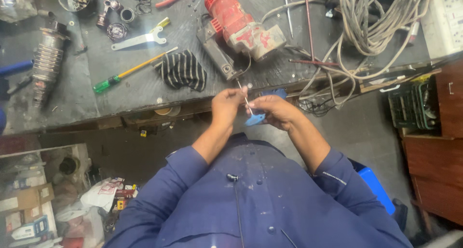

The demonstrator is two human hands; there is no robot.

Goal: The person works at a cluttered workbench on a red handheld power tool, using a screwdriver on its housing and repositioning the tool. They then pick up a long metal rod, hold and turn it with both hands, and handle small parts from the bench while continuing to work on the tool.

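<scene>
— Hands first: what is held?

— A thin metal rod (244, 97) with a blue handle (254, 119) is gripped between both hands, just off the near edge of the workbench (144, 91). The left hand (226, 104) is closed round the upper part of the rod, fingertips pinched on it. The right hand (275, 110) is clamped lower down, at the blue handle, which shows beneath the fingers.

— Where is the rod pointed?

— Its upper end is aimed toward the red power tool (238, 28) that is laid on its side on the bench; whether the tip touches the tool's grey base cannot be told.

— What else is seen on the bench?

— A striped cloth (182, 69) is lying just left of the tool. A green-handled screwdriver (130, 73) is set further left, with a flat white spanner (137, 39) above it. A grey ribbed metal part (47, 62) is placed at the far left. A bundle of grey cable (371, 21) is heaped at the right, beside a white socket strip (446, 21).

— And below?

— Blue sleeves are worn by the person, and a blue box (378, 187) is seen on the floor by the right elbow.
</scene>
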